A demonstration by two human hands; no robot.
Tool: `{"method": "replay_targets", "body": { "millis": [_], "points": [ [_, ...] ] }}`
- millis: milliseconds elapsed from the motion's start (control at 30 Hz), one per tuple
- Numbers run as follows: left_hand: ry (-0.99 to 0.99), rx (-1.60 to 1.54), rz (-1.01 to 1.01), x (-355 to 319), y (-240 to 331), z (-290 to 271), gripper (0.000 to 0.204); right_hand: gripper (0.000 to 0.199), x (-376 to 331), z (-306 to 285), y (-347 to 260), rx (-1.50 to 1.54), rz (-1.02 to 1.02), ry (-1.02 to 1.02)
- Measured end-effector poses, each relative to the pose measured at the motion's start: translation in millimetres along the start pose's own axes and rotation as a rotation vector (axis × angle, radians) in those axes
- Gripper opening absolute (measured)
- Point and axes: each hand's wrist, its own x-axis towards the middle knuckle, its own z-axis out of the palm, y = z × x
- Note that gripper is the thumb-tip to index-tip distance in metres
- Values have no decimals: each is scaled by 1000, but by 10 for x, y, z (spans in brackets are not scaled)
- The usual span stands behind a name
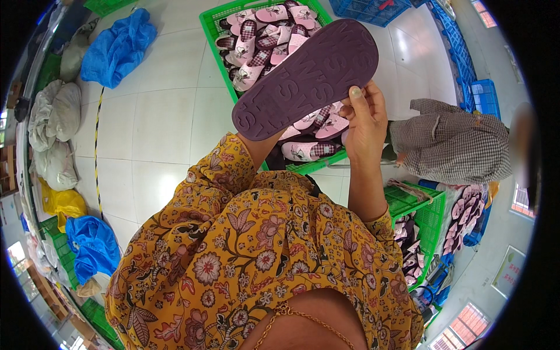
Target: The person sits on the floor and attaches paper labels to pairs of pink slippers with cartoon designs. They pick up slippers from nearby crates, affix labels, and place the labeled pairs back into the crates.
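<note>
A slipper (309,79) is held up over the green crate (211,41), its dark purple sole facing the wearer and its narrower end pointing down toward the left. The right hand (367,119) pinches its edge near the wider end, thumb lying on the sole and the other fingers tucked behind. The left forearm (256,153) runs up beneath the narrower end, but the left hand itself is hidden by the sole, so whether it grips, supports or merely sits near cannot be told. For a good look at the underside, this flat, square-on pose seems right: a slight tilt toward the light would likely bring out the raised pattern, and the thumb is best placed right at the rim so that little of the surface is covered. A light pinch should do, since the sole is probably flexible and a hard squeeze could bend it. Any turning is best done above the pink slippers (248,76) heaped in the crate, with enough clearance that the edge does not catch them.
</note>
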Motion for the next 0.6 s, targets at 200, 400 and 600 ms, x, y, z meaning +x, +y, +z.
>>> {"method": "replay_targets", "body": {
  "millis": [200, 400, 600],
  "points": [
    [-3, 19, 22, 17, 68, 57, 41, 35, 2, -41, -12, 16, 6, -25],
    [-19, 34, 29, 49, 83, 104, 41, 35, 12, -26, -51, 24, 2, -30],
    [-21, 51, 43, 109, 129, 117, 41, 36, 85, 2, -17, 1, -2, -33]
  ]
}}
